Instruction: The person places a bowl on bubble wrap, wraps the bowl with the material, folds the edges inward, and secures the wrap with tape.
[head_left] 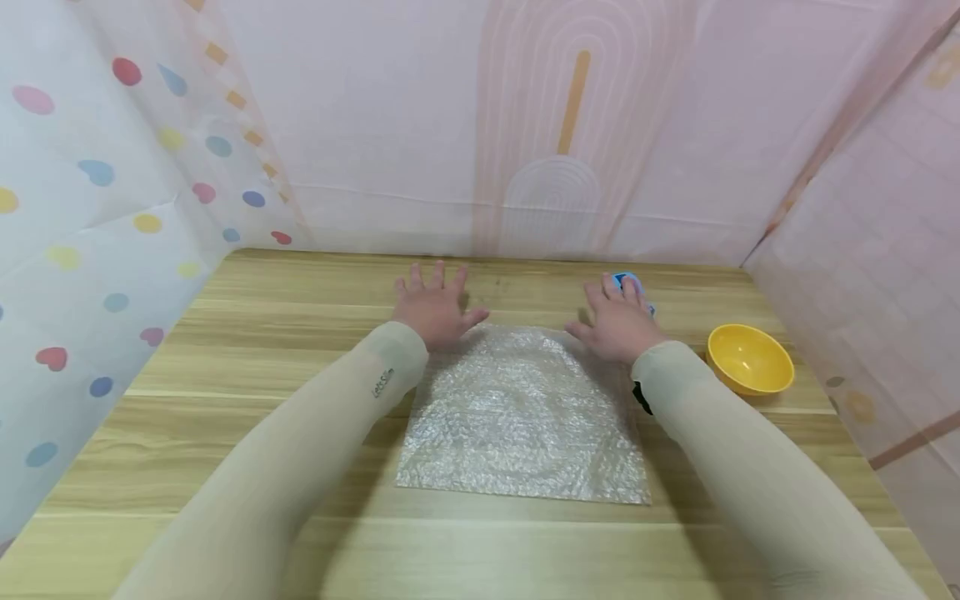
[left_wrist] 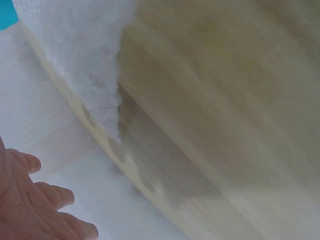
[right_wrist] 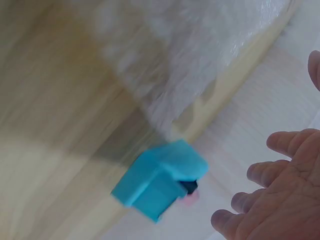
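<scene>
Bright light; plastic sheet [head_left: 525,425] glints; 2 wrist views blurry.

a translucent, whitish plastic sheet [head_left: 525,417], crinkled and shiny all over, lies spread flat and roughly square near the middle of the wooden table [head_left: 187,400]. a small, boxy bright blue object [right_wrist: 150,182] with a dark part sits toward the table's back edge, right of its middle, partly hidden in the head view.
</scene>
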